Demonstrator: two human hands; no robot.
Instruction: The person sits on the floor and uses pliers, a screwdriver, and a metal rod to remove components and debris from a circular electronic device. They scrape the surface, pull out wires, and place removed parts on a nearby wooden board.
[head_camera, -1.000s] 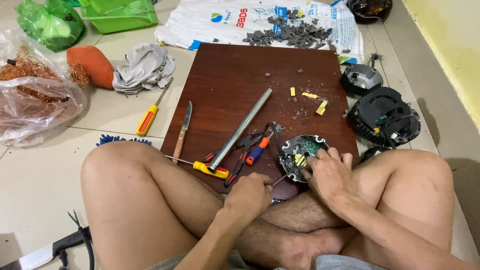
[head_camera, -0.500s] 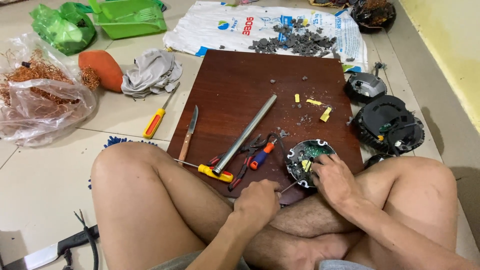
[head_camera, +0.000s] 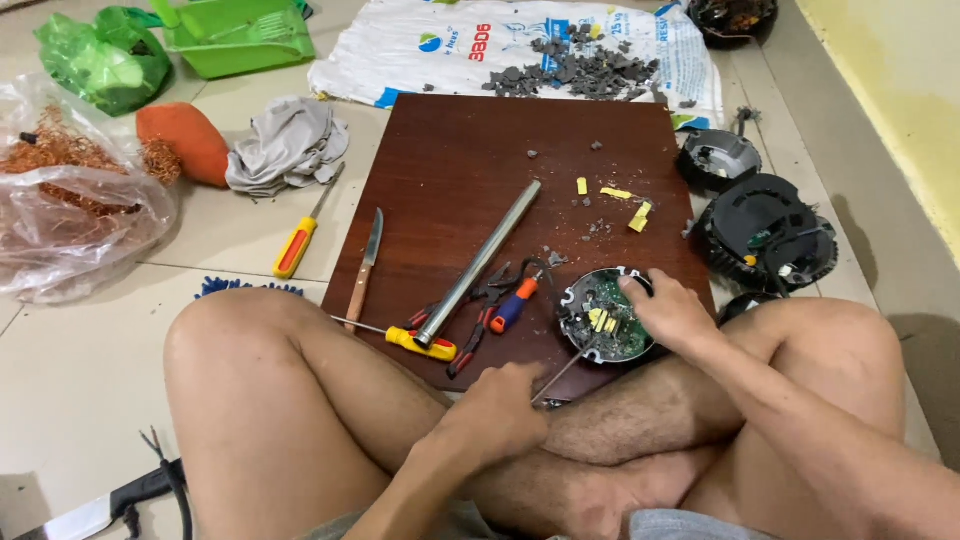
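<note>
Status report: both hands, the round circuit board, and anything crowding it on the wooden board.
Left hand shut on thin metal tool, tip at round circuit board. Right hand steadies its edge. Pliers and metal tube lie just left.

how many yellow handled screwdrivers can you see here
2: one yellow and orange screwdriver on the floor tiles left of the wooden board, one yellow screwdriver on the board's near edge. Others may be hidden.

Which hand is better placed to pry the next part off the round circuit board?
Left, probably. The left hand holds a thin metal tool whose tip already meets the round circuit board. The right hand rests on the board's far edge, seemingly steadying it on the wooden board.
</note>
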